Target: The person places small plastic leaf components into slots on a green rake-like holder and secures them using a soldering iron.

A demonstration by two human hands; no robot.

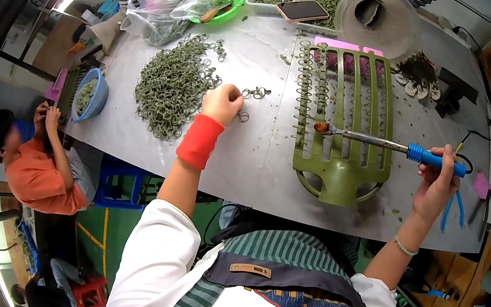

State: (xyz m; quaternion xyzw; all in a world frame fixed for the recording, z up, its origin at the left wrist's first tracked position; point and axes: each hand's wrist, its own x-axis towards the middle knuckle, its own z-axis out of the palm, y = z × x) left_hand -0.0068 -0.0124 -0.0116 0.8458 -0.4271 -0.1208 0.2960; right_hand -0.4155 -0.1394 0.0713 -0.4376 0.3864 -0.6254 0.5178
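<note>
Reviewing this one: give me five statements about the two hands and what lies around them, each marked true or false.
1. The right hand holds a blue-handled tool with a long metal shaft. True.
2. That shaft crosses above an olive-green slotted rack. True.
3. The heap of small round green rings lies right of the rack. False: it lies left.
4. The left hand is at the heap's right side. True.
5. The wide cloth wristband is blue. False: it is red.
</note>
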